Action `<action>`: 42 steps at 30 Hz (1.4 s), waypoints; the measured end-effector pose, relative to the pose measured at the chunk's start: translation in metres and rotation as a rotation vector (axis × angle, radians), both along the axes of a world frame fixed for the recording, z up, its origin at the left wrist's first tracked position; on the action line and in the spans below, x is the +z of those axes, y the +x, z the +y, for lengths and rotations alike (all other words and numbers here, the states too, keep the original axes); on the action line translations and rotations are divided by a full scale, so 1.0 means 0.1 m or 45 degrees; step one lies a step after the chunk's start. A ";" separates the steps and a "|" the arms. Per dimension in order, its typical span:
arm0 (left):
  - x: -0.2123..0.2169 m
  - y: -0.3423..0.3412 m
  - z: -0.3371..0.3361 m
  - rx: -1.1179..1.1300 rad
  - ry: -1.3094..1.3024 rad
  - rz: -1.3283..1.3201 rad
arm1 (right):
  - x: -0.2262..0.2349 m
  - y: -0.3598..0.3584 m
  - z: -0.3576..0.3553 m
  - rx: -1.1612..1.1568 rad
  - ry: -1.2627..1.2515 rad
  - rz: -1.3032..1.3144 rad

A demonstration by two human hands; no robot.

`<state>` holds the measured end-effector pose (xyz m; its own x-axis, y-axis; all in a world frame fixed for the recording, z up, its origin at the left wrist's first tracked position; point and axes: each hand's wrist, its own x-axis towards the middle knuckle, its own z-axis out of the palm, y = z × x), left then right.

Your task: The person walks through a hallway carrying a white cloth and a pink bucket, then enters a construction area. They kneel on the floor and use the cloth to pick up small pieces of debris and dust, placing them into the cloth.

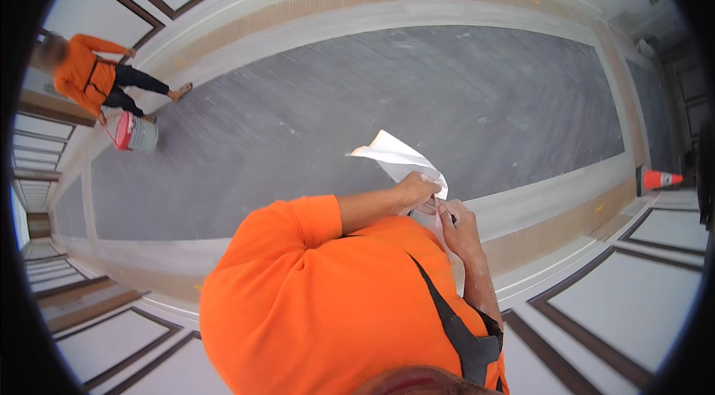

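Left hand (pixel 415 188) closed in a loose fist, fingers curled and pinching the lower part of a white sheet of paper (pixel 398 156). Right hand (pixel 456 225) just beside it, touching or nearly touching, fingers pinched on a thin dark thing (pixel 442 209) at the sheet's bottom edge; too small to tell what it is. Paper is held up in front of the chest, between both hands, top part sticking up and to the left with one corner bent over. Both forearms are bare and come up from an orange shirt (pixel 328 298) that fills the lower middle of the view, with a black strap (pixel 454 324) running diagonally across it. Beyond the hands is a long grey panel (pixel 372 112), matte and streaky, framed by pale white bands and a tan strip (pixel 551 227). Outside that, white panels with dark brown trim (pixel 633 305) on several sides. Far right, an orange traffic cone (pixel 659 179) with a white band, well apart from the hands, at the edge of the grey panel. Far left, another person (pixel 93 74) in an orange top and dark trousers stands on the pale border, bent over, with a red-and-white bucket (pixel 135 133) just beside them on the grey area. Face blurred.
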<state>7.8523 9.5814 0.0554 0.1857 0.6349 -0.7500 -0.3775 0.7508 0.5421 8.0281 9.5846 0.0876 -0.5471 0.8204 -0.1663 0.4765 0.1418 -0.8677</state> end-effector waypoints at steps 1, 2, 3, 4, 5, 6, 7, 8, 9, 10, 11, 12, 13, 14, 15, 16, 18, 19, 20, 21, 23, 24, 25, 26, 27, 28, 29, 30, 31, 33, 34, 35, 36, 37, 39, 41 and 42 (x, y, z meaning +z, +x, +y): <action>0.00 0.16 0.32 -0.021 -0.007 -0.005 | 0.02 0.18 0.27 -0.012 0.029 -0.051; 0.05 0.29 0.57 -0.025 -0.026 0.003 | 0.08 0.34 0.49 -0.006 0.047 -0.087; 0.06 0.42 0.82 -0.126 0.032 -0.005 | 0.16 0.51 0.71 0.001 0.065 -0.122; 0.07 0.60 1.05 -0.116 0.064 -0.028 | 0.25 0.69 0.94 0.023 0.056 -0.149; 0.10 0.78 1.24 -0.103 0.107 -0.051 | 0.40 0.84 1.15 0.047 0.057 -0.177; 0.14 0.92 1.48 -0.107 0.150 -0.054 | 0.45 0.98 1.39 0.054 0.059 -0.187; 0.18 1.07 1.70 -0.114 0.166 -0.034 | 0.47 1.15 1.60 0.024 0.038 -0.147; 0.28 1.23 1.90 -0.125 0.183 -0.010 | 0.45 1.35 1.79 -0.009 0.019 -0.103; 0.37 1.33 2.13 -0.123 0.203 0.025 | 0.44 1.51 2.03 -0.027 0.001 -0.051; 0.42 1.42 2.35 -0.128 0.234 0.059 | 0.44 1.66 2.29 -0.058 -0.104 -0.037; 0.45 1.52 2.58 -0.120 0.264 0.094 | 0.43 1.82 2.58 -0.075 -0.208 -0.030; 0.47 1.68 2.76 -0.122 0.283 0.117 | 0.44 1.99 2.82 -0.101 -0.324 -0.037; 0.42 1.82 2.96 -0.039 0.293 0.103 | 0.44 2.11 3.08 -0.088 -0.366 -0.052; 0.35 1.97 3.16 0.018 0.290 0.108 | 0.42 2.21 3.38 -0.082 -0.399 -0.061; 0.32 2.14 3.38 0.069 0.292 0.101 | 0.45 2.35 3.71 -0.084 -0.427 -0.082; 0.29 2.33 3.58 0.121 0.294 0.093 | 0.48 2.45 3.99 -0.042 -0.393 -0.100; 0.58 2.62 3.84 0.270 0.241 0.113 | 0.62 2.62 4.43 0.002 -0.314 -0.117; 0.62 2.81 3.96 0.336 0.223 0.126 | 0.45 2.82 4.64 0.007 -0.377 0.101; 0.65 2.92 4.09 0.411 0.212 0.162 | 0.49 2.95 4.87 0.133 -0.292 0.092; 0.64 3.07 4.20 0.428 0.215 0.160 | 0.55 3.09 5.08 0.251 -0.213 0.071; 0.61 3.37 4.42 0.451 0.220 0.153 | 0.64 3.38 5.55 0.474 -0.118 0.023; 0.62 3.54 4.54 0.506 0.203 0.172 | 0.71 3.51 5.77 0.556 -0.059 -0.024; 0.65 3.70 4.67 0.559 0.187 0.191 | 0.81 3.63 5.99 0.633 0.000 -0.069; 0.65 3.85 4.81 0.611 0.173 0.213 | 0.87 3.73 6.18 0.711 0.065 -0.110; 0.60 3.99 4.95 0.619 0.182 0.204 | 0.91 3.83 6.34 0.731 0.066 -0.117; 0.53 4.12 5.09 0.622 0.192 0.195 | 0.94 3.92 6.46 0.747 0.067 -0.123; 0.49 4.23 5.21 0.619 0.203 0.186 | 0.95 4.00 6.56 0.756 0.069 -0.128; 0.46 4.36 5.35 0.636 0.233 0.139 | 0.92 4.10 6.65 0.737 0.063 -0.123; 0.43 4.50 5.49 0.649 0.262 0.092 | 0.85 4.21 6.74 0.715 0.056 -0.117; 0.35 4.82 5.78 0.624 0.255 0.074 | 0.60 4.51 6.91 0.620 -0.016 -0.068; 0.36 4.99 5.96 0.581 0.224 0.105 | 0.46 4.70 7.00 0.540 -0.074 -0.021; 0.40 5.13 6.18 0.535 0.207 0.127 | 0.40 4.87 7.13 0.456 -0.119 0.017; 0.37 5.33 6.38 0.498 0.241 0.081 | 0.31 5.10 7.26 0.361 -0.181 0.098; 0.35 5.51 6.60 0.457 0.278 0.038 | 0.23 5.34 7.41 0.263 -0.239 0.181; 0.29 5.91 6.86 0.410 0.295 -0.012 | 0.09 5.82 7.60 0.098 -0.397 0.333; 0.26 6.42 7.07 0.293 0.335 -0.038 | 0.04 6.39 7.80 -0.053 -0.565 0.411; 0.26 6.64 7.15 0.239 0.352 -0.052 | 0.01 6.64 7.88 -0.080 -0.604 0.452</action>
<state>8.5166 10.2967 0.0814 0.0725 0.8393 -0.5389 -0.5209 0.4926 0.6972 8.6921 10.3727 0.0886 -0.5892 0.7337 -0.3384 0.1407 -0.3193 -0.9372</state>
